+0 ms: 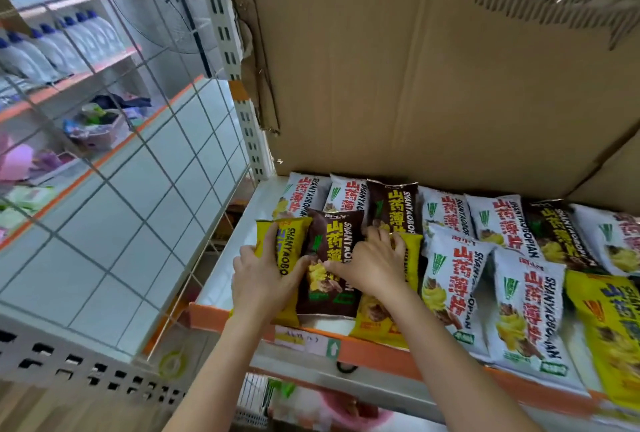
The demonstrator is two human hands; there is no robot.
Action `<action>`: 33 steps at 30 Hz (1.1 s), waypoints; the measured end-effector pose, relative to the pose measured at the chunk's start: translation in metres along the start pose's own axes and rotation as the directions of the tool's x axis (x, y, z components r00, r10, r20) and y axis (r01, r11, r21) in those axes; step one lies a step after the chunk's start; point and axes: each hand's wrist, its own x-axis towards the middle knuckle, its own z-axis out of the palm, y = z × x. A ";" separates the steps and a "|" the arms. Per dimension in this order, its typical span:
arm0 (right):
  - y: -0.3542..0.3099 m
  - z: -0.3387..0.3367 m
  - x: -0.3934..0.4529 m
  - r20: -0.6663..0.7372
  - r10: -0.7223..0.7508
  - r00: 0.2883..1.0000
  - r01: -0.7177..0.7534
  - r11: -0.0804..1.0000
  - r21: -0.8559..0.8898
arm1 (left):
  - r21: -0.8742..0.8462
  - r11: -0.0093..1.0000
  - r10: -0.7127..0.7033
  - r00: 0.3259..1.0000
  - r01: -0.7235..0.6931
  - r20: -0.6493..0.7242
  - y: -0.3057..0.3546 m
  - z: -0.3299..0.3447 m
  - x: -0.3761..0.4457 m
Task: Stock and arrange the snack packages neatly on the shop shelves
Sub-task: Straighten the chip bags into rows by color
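A brown snack packet (pixel 330 258) lies flat near the front left of the shelf (pixel 221 279), between a yellow packet (pixel 282 244) on its left and another yellow packet (pixel 391 307) on its right. The left hand (pixel 258 279) has its grip curled round the left yellow packet, while the right hand (pixel 372 265) presses down with bent fingers across the brown and right yellow packets, probably to square them into a row. White packets (pixel 450 286) fill the shelf rightward, backed by cardboard (pixel 415 85).
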 end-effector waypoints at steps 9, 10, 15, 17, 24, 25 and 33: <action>0.022 -0.002 -0.020 -0.218 0.059 0.974 0.042 0.900 0.434 | -0.272 0.953 0.103 0.986 -0.136 -0.132 0.011 -0.006 -0.015; 0.023 -0.008 -0.024 -0.178 0.094 0.980 0.043 0.765 0.643 | -0.317 0.936 0.107 0.981 -0.155 -0.165 0.017 -0.008 -0.016; 0.054 -0.031 -0.035 -0.188 0.167 0.968 0.112 0.380 0.918 | -0.425 0.850 0.211 0.940 -0.312 -0.267 0.070 -0.032 -0.010; 0.071 -0.041 -0.035 -0.231 0.211 0.950 0.140 0.374 0.917 | -0.437 0.825 0.266 0.928 -0.359 -0.259 0.096 -0.041 -0.004; 0.129 -0.081 -0.027 -0.171 0.402 0.899 0.108 0.174 0.979 | -0.486 0.766 0.386 0.906 -0.420 -0.175 0.183 -0.058 0.012; 0.141 -0.087 -0.026 -0.169 0.436 0.884 0.107 0.164 0.981 | -0.485 0.759 0.414 0.897 -0.433 -0.153 0.195 -0.055 0.012; 0.234 -0.095 -0.051 -0.073 0.513 0.855 -0.212 0.476 0.854 | -0.419 0.854 0.479 0.781 -0.308 0.401 0.274 0.023 -0.014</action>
